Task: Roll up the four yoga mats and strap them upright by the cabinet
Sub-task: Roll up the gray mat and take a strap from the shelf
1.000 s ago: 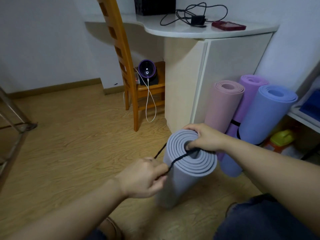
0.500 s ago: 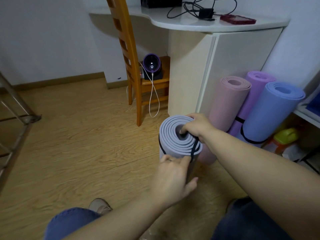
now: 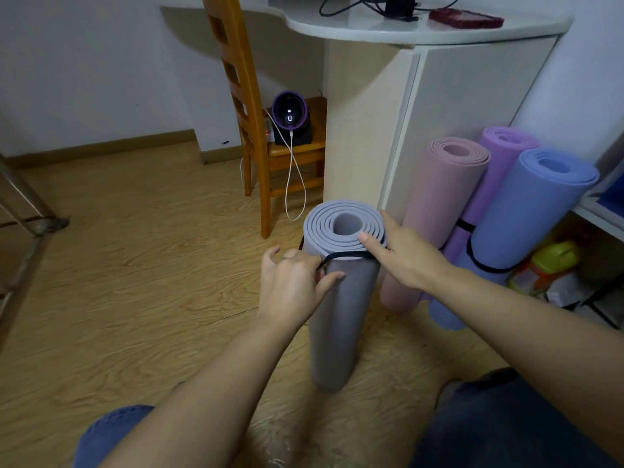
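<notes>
A rolled grey yoga mat (image 3: 337,319) stands upright on the floor in front of me. A black strap (image 3: 347,255) loops round its top. My left hand (image 3: 293,285) pinches the strap at the roll's left side. My right hand (image 3: 405,255) rests on the top rim with fingers straight, pressing the strap at the right. Three rolled mats lean against the cream cabinet (image 3: 456,106): a pink mat (image 3: 435,211), a purple mat (image 3: 496,170) and a blue mat (image 3: 526,217), the last two with black straps round them.
A wooden chair (image 3: 250,130) stands left of the cabinet with a purple device (image 3: 289,113) and white cable on its seat. Cables and a red case (image 3: 466,20) lie on the cabinet top. A shelf with a yellow bottle (image 3: 553,261) is at right. A metal frame (image 3: 23,211) stands far left.
The strap came off the roll's top and now runs round its upper side. My right hand's fingers left the roll's centre and lie on the rim. My left hand moved to the roll's left side.
</notes>
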### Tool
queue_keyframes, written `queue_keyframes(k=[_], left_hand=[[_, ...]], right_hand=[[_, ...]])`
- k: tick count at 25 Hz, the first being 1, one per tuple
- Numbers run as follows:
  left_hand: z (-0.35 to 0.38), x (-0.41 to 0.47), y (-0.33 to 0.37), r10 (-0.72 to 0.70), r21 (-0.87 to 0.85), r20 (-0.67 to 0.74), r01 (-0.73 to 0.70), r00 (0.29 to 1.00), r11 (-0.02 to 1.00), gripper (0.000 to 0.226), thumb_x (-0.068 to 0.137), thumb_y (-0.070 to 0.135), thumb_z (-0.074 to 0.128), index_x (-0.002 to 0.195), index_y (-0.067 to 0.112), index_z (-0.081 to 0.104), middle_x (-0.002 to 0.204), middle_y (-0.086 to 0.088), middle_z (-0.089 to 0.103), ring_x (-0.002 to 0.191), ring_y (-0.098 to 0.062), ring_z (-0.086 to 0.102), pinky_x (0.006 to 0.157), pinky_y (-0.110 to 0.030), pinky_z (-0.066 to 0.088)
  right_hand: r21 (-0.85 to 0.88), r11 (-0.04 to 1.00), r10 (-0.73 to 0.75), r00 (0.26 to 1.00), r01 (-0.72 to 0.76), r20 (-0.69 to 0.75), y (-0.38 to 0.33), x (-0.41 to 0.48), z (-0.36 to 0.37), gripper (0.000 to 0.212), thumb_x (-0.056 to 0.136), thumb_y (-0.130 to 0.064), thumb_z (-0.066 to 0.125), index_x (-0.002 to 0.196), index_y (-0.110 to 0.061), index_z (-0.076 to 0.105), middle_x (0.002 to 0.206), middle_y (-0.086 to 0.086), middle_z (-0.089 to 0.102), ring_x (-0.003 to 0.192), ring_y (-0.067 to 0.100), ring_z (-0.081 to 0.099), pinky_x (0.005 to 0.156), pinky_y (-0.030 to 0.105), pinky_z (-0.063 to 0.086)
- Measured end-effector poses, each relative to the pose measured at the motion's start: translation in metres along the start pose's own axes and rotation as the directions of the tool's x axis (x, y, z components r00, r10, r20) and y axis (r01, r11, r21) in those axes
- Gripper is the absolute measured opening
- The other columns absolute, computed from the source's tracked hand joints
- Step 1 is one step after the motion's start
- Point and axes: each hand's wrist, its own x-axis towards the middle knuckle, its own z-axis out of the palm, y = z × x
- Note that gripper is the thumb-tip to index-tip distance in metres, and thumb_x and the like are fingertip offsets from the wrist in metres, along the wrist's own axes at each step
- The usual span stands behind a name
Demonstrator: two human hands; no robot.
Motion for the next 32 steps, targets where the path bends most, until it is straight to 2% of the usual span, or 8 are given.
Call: queue_keyframes(k=[3,5,8,13,15,19,24,32], left_hand=[[0.008,0.005,-0.004,0.097,0.061,-0.076,-0.093,0.992,0.994,0.036,0.085,0.047,0.063,0.059,0.023,0.053,0.061,0.003,0.062,0.083,-0.019,0.063,0.099,-0.051,0.036],[0.012,0.008,-0.012,0.091,0.111,-0.048,-0.085,0.995,0.990,0.038,0.088,0.046,0.053,0.060,0.020,0.061,0.062,0.003,0.064,0.085,-0.020,0.063,0.102,-0.056,0.033],[0.019,0.009,-0.025,0.140,0.226,-0.007,-0.134,0.990,0.965,0.053,0.093,0.051,0.031,0.069,0.022,0.069,0.071,0.007,0.068,0.091,-0.017,0.064,0.106,-0.058,0.027],[0.027,0.018,-0.038,0.067,0.183,0.084,-0.082,0.994,0.980,0.073,0.090,0.066,0.011,0.081,0.022,0.068,0.088,0.005,0.069,0.106,-0.014,0.058,0.111,-0.054,0.019],[0.030,0.024,-0.042,-0.003,0.182,0.155,-0.025,0.988,0.983,0.076,0.085,0.073,0.007,0.076,0.022,0.063,0.089,0.004,0.067,0.108,-0.013,0.055,0.111,-0.051,0.017],[0.045,0.030,-0.057,-0.082,0.199,0.300,0.021,0.951,0.980,0.070,0.076,0.079,0.013,0.070,0.022,0.053,0.084,0.004,0.059,0.107,-0.013,0.052,0.113,-0.052,0.014],[0.081,0.057,-0.079,-0.154,0.178,0.368,0.093,0.917,0.980,0.074,0.074,0.082,0.016,0.075,0.020,0.057,0.093,0.001,0.062,0.111,-0.015,0.051,0.114,-0.054,0.013],[0.152,0.080,-0.110,-0.189,0.102,0.500,0.160,0.845,0.982,0.060,0.070,0.086,0.038,0.075,0.027,0.050,0.091,0.004,0.060,0.111,-0.015,0.049,0.109,-0.055,0.022]], right_hand=[[-0.307,0.950,-0.053,0.998,0.056,0.020,-0.003,0.006,-0.009,0.072,0.095,-0.059,0.024,0.149,-0.013,0.016,0.103,0.011,0.065,0.097,0.030,0.059,0.067,0.033,0.041],[-0.401,0.907,-0.120,0.992,0.127,0.044,0.002,0.000,-0.006,0.070,0.097,-0.054,0.026,0.152,-0.014,0.009,0.103,0.012,0.067,0.112,0.031,0.054,0.079,0.035,0.042],[-0.074,0.968,-0.248,0.964,0.242,-0.091,0.021,-0.025,0.020,0.067,0.093,-0.050,0.038,0.150,-0.020,0.019,0.096,0.005,0.070,0.121,0.030,0.050,0.110,0.040,0.031],[0.262,0.952,-0.067,0.943,0.158,-0.326,0.042,-0.020,0.058,0.069,0.088,-0.030,0.063,0.144,-0.015,0.026,0.092,-0.005,0.067,0.089,0.012,0.059,0.085,0.026,0.043],[0.279,0.956,-0.015,0.967,0.088,-0.255,0.048,-0.014,0.064,0.051,0.084,-0.022,0.070,0.126,-0.012,0.044,0.083,-0.008,0.064,0.077,0.012,0.058,0.076,0.029,0.045],[-0.058,0.966,-0.250,0.968,0.250,0.013,0.071,0.013,0.075,0.025,0.076,-0.035,0.066,0.086,-0.014,0.057,0.082,-0.005,0.057,0.080,0.010,0.049,0.078,0.037,0.046],[-0.106,0.970,-0.193,0.961,0.217,0.197,0.094,0.062,0.097,0.040,0.078,-0.056,0.057,0.091,-0.018,0.061,0.088,-0.006,0.058,0.090,0.012,0.049,0.081,0.036,0.045],[0.015,1.000,-0.027,0.948,0.023,0.316,0.123,0.117,0.143,0.069,0.078,-0.079,0.037,0.070,-0.015,0.061,0.066,-0.003,0.055,0.062,0.008,0.052,0.056,0.026,0.039]])
